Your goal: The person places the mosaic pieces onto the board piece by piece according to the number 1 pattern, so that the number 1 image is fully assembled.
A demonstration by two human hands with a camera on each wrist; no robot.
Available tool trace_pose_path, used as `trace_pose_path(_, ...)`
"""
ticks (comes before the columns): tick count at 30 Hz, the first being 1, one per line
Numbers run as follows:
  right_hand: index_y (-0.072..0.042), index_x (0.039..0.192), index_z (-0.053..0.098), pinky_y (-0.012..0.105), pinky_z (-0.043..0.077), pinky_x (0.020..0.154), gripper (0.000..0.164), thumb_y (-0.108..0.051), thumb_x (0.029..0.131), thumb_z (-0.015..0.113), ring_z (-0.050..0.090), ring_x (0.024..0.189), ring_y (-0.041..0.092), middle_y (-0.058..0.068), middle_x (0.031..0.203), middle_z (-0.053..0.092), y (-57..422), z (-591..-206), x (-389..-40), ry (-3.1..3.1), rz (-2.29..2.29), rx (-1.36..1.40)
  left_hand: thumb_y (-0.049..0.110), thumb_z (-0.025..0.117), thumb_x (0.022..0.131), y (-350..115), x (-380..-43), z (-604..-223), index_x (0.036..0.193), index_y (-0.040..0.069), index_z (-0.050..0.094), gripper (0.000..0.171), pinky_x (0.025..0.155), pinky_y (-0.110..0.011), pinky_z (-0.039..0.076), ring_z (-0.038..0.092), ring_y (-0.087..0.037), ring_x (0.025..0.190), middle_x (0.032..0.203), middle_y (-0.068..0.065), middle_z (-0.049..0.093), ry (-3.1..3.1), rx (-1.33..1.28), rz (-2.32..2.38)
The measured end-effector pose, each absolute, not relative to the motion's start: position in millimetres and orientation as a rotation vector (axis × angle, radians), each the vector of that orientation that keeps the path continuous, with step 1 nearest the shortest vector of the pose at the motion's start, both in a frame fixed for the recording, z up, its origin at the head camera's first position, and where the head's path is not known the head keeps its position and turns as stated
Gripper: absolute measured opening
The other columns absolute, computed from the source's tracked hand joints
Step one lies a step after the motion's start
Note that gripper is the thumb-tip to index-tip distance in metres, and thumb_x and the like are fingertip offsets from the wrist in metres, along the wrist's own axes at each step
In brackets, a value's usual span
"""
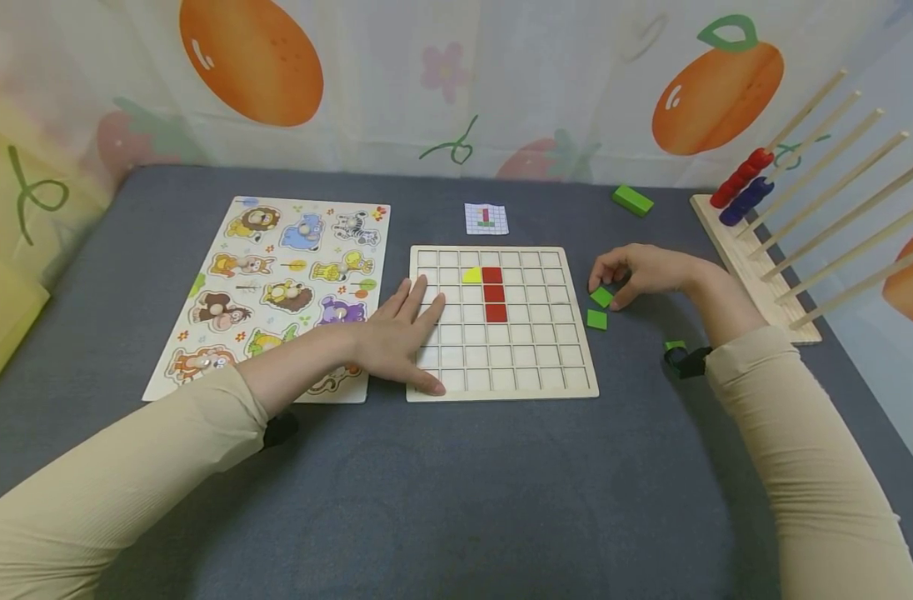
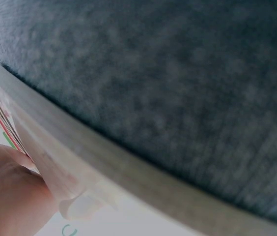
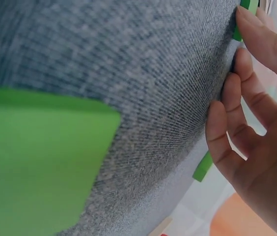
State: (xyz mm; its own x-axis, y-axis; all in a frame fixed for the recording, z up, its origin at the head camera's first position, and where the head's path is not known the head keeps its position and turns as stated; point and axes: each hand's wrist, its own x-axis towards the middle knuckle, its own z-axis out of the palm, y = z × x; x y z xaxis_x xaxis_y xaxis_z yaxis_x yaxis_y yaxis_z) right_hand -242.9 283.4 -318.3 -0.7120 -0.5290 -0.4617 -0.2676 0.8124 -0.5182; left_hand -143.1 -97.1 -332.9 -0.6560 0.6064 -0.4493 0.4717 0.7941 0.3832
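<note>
My left hand (image 1: 396, 333) lies with spread fingers on the left edge of a wooden grid board (image 1: 531, 357). Three red square tiles (image 1: 495, 293) form a column on the board, with a yellow tile (image 1: 472, 275), one corner rounded or cut, left of the top one. Just off the board's right edge, my right hand (image 1: 636, 268) pinches a green tile (image 1: 602, 296) between thumb and fingers, low over the cloth. Another green tile (image 1: 596, 319) lies just below it. In the right wrist view the thumb (image 3: 271, 42) touches the green tile (image 3: 249, 6), partly cut off by the frame.
Behind the board lies a small pattern card (image 1: 486, 219). An animal puzzle board (image 1: 276, 275) is under my left forearm. A green block (image 1: 632, 200) sits at the back right. A peg stand (image 1: 756, 258) with red and blue beads stands far right. One green tile (image 1: 676, 345) lies near my right wrist.
</note>
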Motion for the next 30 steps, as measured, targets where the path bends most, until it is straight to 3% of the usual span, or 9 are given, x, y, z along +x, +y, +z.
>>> trace_pose_path(7, -0.007, 0.096, 0.065, 0.035, 0.044, 0.088, 0.027, -0.007, 0.076, 0.082, 0.058, 0.098, 0.021, 0.008, 0.101, 0.067, 281.8, -321.1, -243.0, 2.485, -0.476, -0.548, 0.062, 0.068, 0.082, -97.4, -143.4, -334.2, 0.159, 0.004, -0.004, 0.120, 0.125, -0.059, 0.001, -0.024, -0.045, 0.150, 0.162, -0.024, -0.026, 2.411, 0.802, 0.315)
trace_pose_path(17, -0.006, 0.090, 0.065, 0.031, 0.044, 0.070, 0.021, -0.010, 0.077, 0.082, 0.059, 0.081, 0.017, 0.009, 0.090, 0.069, 281.2, -318.3, -241.2, 2.621, -0.490, -0.483, 0.063, 0.068, 0.082, -96.8, -142.7, -334.4, 0.159, 0.005, -0.004, 0.120, 0.125, -0.059, 0.001, -0.024, -0.044, 0.150, 0.162, -0.024, -0.026, 2.413, 0.794, 0.318)
trace_pose_path(22, -0.005, 0.096, 0.069, 0.029, 0.046, 0.072, 0.015, -0.005, 0.083, 0.076, 0.061, 0.082, 0.016, 0.009, 0.090, 0.071, 282.8, -316.8, -240.6, 2.615, -0.537, -0.471, 0.062, 0.068, 0.082, -96.8, -142.6, -334.0, 0.159, 0.005, -0.004, 0.120, 0.124, -0.059, 0.001, -0.025, -0.044, 0.150, 0.162, -0.023, -0.026, 2.411, 0.793, 0.320)
trace_pose_path(30, -0.007, 0.105, 0.072, 0.023, 0.048, 0.073, 0.018, -0.005, 0.087, 0.072, 0.061, 0.085, 0.015, 0.008, 0.093, 0.070, 281.6, -311.8, -237.2, 2.604, -0.593, -0.479, 0.062, 0.068, 0.082, -97.5, -143.8, -335.5, 0.159, 0.005, -0.004, 0.120, 0.124, -0.060, 0.001, -0.024, -0.044, 0.150, 0.162, -0.023, -0.026, 2.410, 0.790, 0.332)
